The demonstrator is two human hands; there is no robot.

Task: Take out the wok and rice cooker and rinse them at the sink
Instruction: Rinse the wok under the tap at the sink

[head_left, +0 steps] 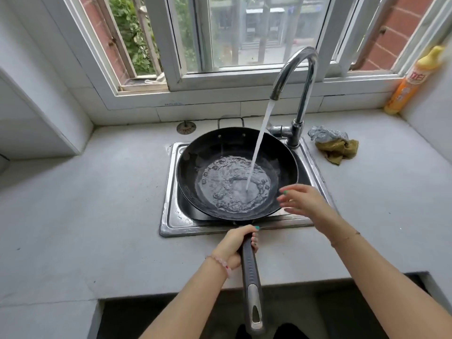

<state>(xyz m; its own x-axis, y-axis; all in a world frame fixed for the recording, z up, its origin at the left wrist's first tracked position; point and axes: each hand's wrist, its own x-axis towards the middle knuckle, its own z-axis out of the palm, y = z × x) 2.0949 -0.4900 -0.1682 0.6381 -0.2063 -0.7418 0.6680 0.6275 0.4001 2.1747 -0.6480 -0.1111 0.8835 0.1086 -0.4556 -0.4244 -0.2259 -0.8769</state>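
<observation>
Your left hand is wrapped tight round the long dark handle of the wok, close to where the handle meets the pan. Your right hand is open with its fingers spread. It is in the air just over the near right edge of the wok and holds nothing.

The wok sits in the sink, in the middle of the grey counter, and it nearly fills the sink. Water runs from the tap at the far right of the sink and lands in the pan, making a bubbly pool.

The wok is hard metal and looks heavy, and the water inside likely makes it heavier. It is wet, so the rim may be slippery. The handle has little bumps, so that is the best place to hold. If you tip it, a second hand on the rim should help.

I cannot see the rice cooker here. A crumpled cloth lies to the right of the tap, and a yellow bottle stands at the far right.
</observation>
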